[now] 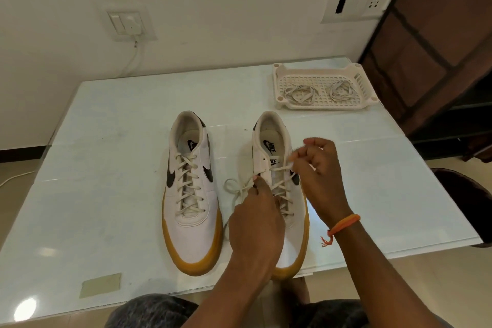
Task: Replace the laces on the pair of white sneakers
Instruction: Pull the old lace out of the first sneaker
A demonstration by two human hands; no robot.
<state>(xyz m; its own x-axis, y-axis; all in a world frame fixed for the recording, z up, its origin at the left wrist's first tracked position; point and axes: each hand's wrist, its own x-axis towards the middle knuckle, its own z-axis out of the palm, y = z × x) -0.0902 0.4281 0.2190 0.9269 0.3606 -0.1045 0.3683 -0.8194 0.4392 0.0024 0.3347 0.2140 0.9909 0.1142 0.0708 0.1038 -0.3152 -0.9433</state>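
The pair of white sneakers stands side by side on the bench (106,120), toes toward the person; the left sneaker (190,189) is laced through all its eyelets, with no loose ends showing. Work is on the right sneaker (277,168), at its upper eyelets. The left hand (255,221) lies over the lower lacing with its fingertips pinching the lace (234,186) where it loops out to the side. The right hand (316,170) pinches the lace's other end just beside the top eyelet on its own side. Judged from this, the step in hand is drawing the lace through the top eyelets. Keep the left hand pressing the shoe so it cannot slide, feed the tip squarely into the eyelet, and pull both ends evenly so the lace stays flat and untwisted. Two loose bundles of laces (316,92) rest in the white tray (279,72) at the far right of the bench. Legible writing: "NIKE" on the right insole and tongue label; swoosh marks on both sides of each shoe.
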